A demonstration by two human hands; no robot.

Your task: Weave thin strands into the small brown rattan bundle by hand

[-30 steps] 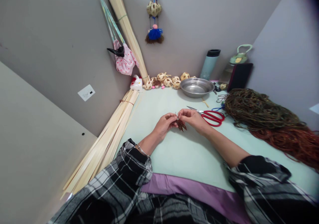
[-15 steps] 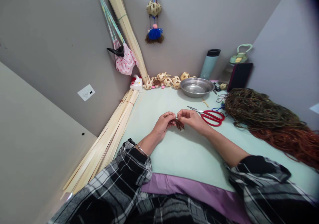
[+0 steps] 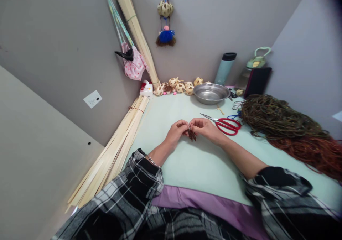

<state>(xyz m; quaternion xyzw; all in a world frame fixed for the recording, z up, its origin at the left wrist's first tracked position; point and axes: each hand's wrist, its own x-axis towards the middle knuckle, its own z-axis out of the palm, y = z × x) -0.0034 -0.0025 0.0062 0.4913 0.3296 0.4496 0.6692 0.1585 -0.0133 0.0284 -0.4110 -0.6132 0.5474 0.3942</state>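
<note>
Over the pale green table (image 3: 181, 168), a small brown tassel of cord (image 3: 192, 136) hangs between my two hands. My left hand (image 3: 177, 133) pinches at its top from the left, with the fingertips closed. From the right, my right hand (image 3: 203, 128) pinches the same top end, its thumb and forefinger pressed together. The fingertips of both hands almost meet, and they hide the upper part of the tassel. Just beyond my right hand lie scissors (image 3: 228, 126) with red handles, their blades pointing left.
A steel bowl (image 3: 211, 94) stands at the back, beside several woven balls (image 3: 180, 87). Dark green and rust-coloured cord (image 3: 283, 117) is heaped on the right. Pale flat strips (image 3: 114, 147) lie along the left edge. A phone (image 3: 258, 82) leans by the bottles.
My hands have drawn slightly closer together at the tassel's top. The tassel now hangs more straight down, and its loose strands on the left no longer show.
</note>
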